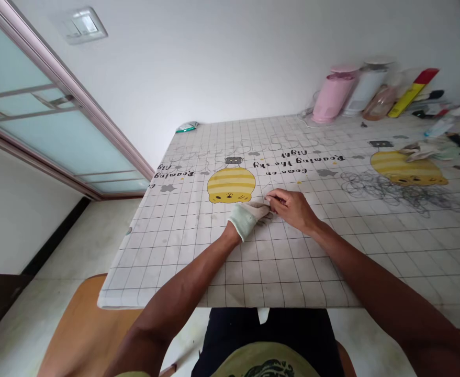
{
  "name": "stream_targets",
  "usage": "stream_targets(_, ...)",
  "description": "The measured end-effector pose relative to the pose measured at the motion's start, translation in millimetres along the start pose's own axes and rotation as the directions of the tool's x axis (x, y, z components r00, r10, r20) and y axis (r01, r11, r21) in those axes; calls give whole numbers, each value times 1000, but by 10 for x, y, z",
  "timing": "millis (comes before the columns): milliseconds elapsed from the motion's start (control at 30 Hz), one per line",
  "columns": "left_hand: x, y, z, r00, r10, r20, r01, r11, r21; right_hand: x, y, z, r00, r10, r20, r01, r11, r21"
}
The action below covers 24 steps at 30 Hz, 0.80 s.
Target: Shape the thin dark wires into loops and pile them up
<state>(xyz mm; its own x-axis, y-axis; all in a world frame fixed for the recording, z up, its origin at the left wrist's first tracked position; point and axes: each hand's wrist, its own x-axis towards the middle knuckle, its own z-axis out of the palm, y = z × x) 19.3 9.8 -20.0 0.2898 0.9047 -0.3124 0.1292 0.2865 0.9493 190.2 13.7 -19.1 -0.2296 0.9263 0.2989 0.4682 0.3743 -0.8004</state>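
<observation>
Here, on the desk [277,277], nearest the left balloon print [231,183]: left hand [256,211], wearing one pale glove [244,221], grip indiscernible; right hand [292,208], bare, beside the glove's fingers, grip pressed together, contents too small to tell. Well right of the print: second glove [428,149].

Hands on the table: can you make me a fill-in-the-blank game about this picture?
The person's left hand wears a pale cloth glove with a light ____ cuff.
The bare hand is the person's ____ one.
The striped round cartoon face nearest the hands, printed on the white checked tablecloth, is mostly ____.
The tall, narrow yellow box near the wall has a ____ top end.

Missing words: green, right, yellow, red.
</observation>
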Motion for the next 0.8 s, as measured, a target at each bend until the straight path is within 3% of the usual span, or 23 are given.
stream_targets(167, 97, -143, 12, 996, 75, -48, -67, 986, 152, 44, -9, 55, 998, 66, -13, -65, 997, 48)
stream_targets(267, 134, -183, 30, 995, 66, -73, -54, 987, 153, 66, 18, 72, 998, 59, -32, -58, 998, 36)
stream_targets(400, 132, -122, -48, 983, 8, -184, -9, 1000, -3, 49, 43, 9, 997, 32, -71, -32, 999, 4)
stream_targets(533, 128, -36, -188, 954, 14, -299, -69, 983, -172, 3, 39, -75, 992, -5, -129, 3, 1000, -18)
stream_targets(800, 78, 21, -193, 972, 17, -234, -63, 980, -191, -11, 130, -118, 995, 1, -102, -3, 1000, -19)
